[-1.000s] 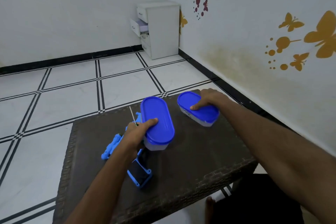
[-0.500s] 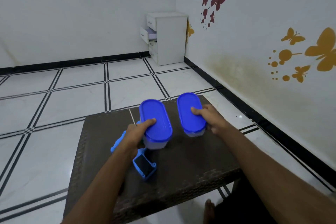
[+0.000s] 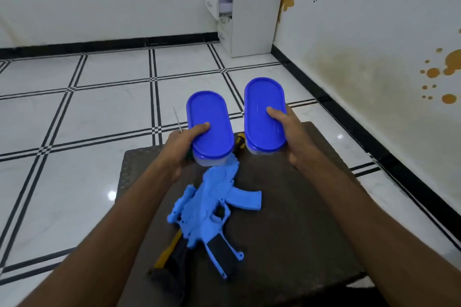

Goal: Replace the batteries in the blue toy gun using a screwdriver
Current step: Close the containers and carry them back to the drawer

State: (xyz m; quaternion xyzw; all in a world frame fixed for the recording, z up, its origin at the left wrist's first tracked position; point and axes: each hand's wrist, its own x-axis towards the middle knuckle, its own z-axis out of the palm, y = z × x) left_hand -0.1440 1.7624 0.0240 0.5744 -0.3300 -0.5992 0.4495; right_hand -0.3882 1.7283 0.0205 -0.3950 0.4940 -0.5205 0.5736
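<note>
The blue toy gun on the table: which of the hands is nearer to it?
Left. The left hand holds a container just beyond the blue toy gun; the right hand holds another container farther away, to the right.

Two lidded containers, left (image 3: 210, 125) and right (image 3: 264, 114), side by side beyond the toy gun (image 3: 209, 217) on the table (image 3: 294, 232)

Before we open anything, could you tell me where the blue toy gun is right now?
In the head view, the blue toy gun lies on the dark table, between the forearms, just nearer than the left container.
</note>
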